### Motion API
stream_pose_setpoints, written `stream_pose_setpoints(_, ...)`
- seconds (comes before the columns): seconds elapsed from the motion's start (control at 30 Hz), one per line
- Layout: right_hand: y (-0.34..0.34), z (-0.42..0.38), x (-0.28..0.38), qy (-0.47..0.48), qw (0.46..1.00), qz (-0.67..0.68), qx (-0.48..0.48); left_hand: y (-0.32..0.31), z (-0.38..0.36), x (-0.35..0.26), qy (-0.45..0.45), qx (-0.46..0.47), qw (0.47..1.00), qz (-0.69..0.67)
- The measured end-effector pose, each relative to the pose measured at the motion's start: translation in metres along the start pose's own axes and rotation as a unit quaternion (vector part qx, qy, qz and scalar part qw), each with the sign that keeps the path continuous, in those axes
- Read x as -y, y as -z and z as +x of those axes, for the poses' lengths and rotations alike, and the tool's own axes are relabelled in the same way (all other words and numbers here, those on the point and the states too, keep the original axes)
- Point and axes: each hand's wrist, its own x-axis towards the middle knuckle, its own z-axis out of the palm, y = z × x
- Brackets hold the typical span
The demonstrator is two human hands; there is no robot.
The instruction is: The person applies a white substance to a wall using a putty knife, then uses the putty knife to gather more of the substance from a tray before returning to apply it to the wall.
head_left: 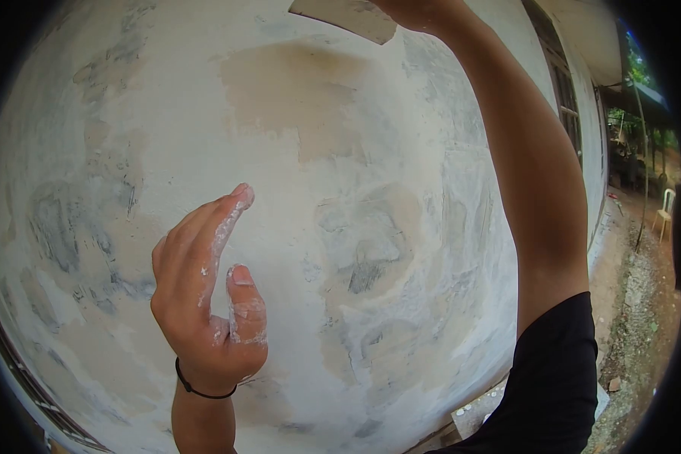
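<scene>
A white wall (272, 166) fills most of the view, with beige damp-looking patches of putty and grey smudges. At the top edge, my right hand (420, 10) is closed on a flat putty scraper (348, 20), its broad thin blade close to the wall above a beige patch; most of the fingers are cut off by the frame. My left hand (204, 276) is raised in front of the wall, fingers stretched out and thumb apart, holding nothing. White putty smears its thumb and index finger, and a thin black band circles the wrist.
A barred window (564, 83) is set in the wall at the upper right; another barred opening (38, 386) shows at lower left. To the right run a dirt path (628, 325), a thin pole (645, 166) and a pale chair (665, 208). A whitish slab (473, 412) lies low by my sleeve.
</scene>
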Motion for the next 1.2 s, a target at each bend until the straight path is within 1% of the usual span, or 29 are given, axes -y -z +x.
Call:
stream_pose_setpoints(0.07, -0.019, -0.007, -0.01, 0.132, 0.984, -0.084, -0.084, -0.003, 0.008, -0.002, 0.001, -0.002, 1.0, -0.005)
stream_pose_setpoints(0.1, -0.032, -0.014, -0.012, 0.198, 0.965, -0.158, -0.072, -0.005, 0.012, -0.003, -0.01, -0.013, 1.0, -0.01)
stream_pose_setpoints(0.13, -0.051, -0.032, -0.012, 0.186, 0.966, -0.158, -0.081, -0.007, 0.015, -0.004, -0.021, -0.023, 0.999, -0.016)
stream_pose_setpoints(0.17, -0.069, -0.048, -0.01, 0.224, 0.961, -0.133, -0.094, -0.008, 0.017, -0.005, -0.018, -0.022, 0.999, -0.017)
stream_pose_setpoints(0.2, -0.084, -0.066, -0.01, 0.291, 0.937, -0.146, -0.125, -0.008, 0.019, -0.006, -0.024, -0.025, 0.999, -0.02)
stream_pose_setpoints(0.27, -0.101, -0.104, -0.005, 0.348, 0.923, -0.13, -0.101, -0.01, 0.02, -0.006, -0.028, -0.028, 0.999, -0.022)
stream_pose_setpoints(0.3, -0.104, -0.124, -0.002, 0.351, 0.924, -0.148, -0.04, -0.01, 0.019, -0.006, -0.025, -0.024, 0.999, -0.017)
stream_pose_setpoints(0.37, -0.101, -0.155, 0.004, 0.369, 0.923, -0.112, 0.001, -0.012, 0.017, -0.006, -0.02, -0.019, 1.0, -0.01)
stream_pose_setpoints(0.4, -0.103, -0.169, 0.005, 0.39, 0.916, -0.088, -0.009, -0.012, 0.016, -0.007, -0.007, -0.016, 1.0, -0.011)
stream_pose_setpoints(0.43, -0.096, -0.183, 0.008, 0.402, 0.912, -0.08, 0.017, -0.013, 0.014, -0.008, 0.006, -0.014, 1.0, -0.012)
stream_pose_setpoints(0.47, -0.096, -0.198, 0.01, 0.424, 0.904, -0.057, -0.003, -0.013, 0.013, -0.009, 0.009, -0.01, 1.0, -0.013)
stream_pose_setpoints(0.53, -0.088, -0.229, 0.012, 0.439, 0.896, -0.038, 0.05, -0.013, 0.011, -0.013, 0.013, -0.01, 1.0, -0.017)
stream_pose_setpoints(0.6, -0.077, -0.253, 0.019, 0.433, 0.894, -0.029, 0.114, -0.011, 0.009, -0.02, 0.019, -0.001, 1.0, -0.011)
stream_pose_setpoints(0.63, -0.071, -0.253, 0.018, 0.434, 0.893, -0.027, 0.113, -0.009, 0.009, -0.023, 0.023, 0.006, 1.0, -0.005)
stream_pose_setpoints(0.7, -0.056, -0.248, 0.018, 0.392, 0.913, 0.088, 0.069, -0.003, 0.005, -0.03, 0.037, 0.012, 0.999, 0.007)
stream_pose_setpoints(0.77, -0.039, -0.222, 0.014, 0.338, 0.938, 0.068, 0.049, 0.008, -0.002, -0.035, 0.053, 0.019, 0.998, 0.025)
stream_pose_setpoints(0.83, -0.04, -0.191, 0.007, 0.296, 0.953, 0.045, -0.044, 0.025, -0.016, -0.041, 0.063, 0.064, 0.995, 0.044)
stream_pose_setpoints(0.87, -0.041, -0.177, 0.008, 0.278, 0.957, 0.022, -0.077, 0.035, -0.023, -0.045, 0.072, 0.071, 0.994, 0.052)
stream_pose_setpoints(0.9, -0.051, -0.163, 0.004, 0.286, 0.948, -0.017, -0.139, 0.044, -0.031, -0.049, 0.085, 0.085, 0.991, 0.05)
stream_pose_setpoints(0.93, -0.057, -0.154, 0.007, 0.275, 0.944, -0.051, -0.177, 0.055, -0.038, -0.052, 0.101, 0.1, 0.989, 0.046)
stream_pose_setpoints(0.97, -0.066, -0.15, 0.011, 0.27, 0.94, -0.088, -0.188, 0.067, -0.046, -0.055, 0.112, 0.104, 0.988, 0.036)
stream_pose_setpoints(1.07, -0.093, -0.177, 0.037, 0.217, 0.956, -0.158, -0.121, 0.121, -0.071, -0.062, 0.153, 0.118, 0.981, 0.035)
stream_pose_setpoints(1.1, -0.101, -0.201, 0.052, 0.2, 0.96, -0.179, -0.084, 0.143, -0.085, -0.064, 0.174, 0.127, 0.976, 0.042)
stream_pose_setpoints(1.13, -0.104, -0.23, 0.074, 0.189, 0.962, -0.192, -0.046, 0.167, -0.1, -0.068, 0.189, 0.109, 0.975, 0.041)
stream_pose_setpoints(1.17, -0.102, -0.258, 0.104, 0.165, 0.975, -0.148, -0.027, 0.197, -0.12, -0.072, 0.208, 0.089, 0.973, 0.051)
stream_pose_setpoints(1.2, -0.098, -0.284, 0.143, 0.143, 0.985, -0.098, -0.006, 0.231, -0.141, -0.078, 0.235, 0.096, 0.965, 0.062)
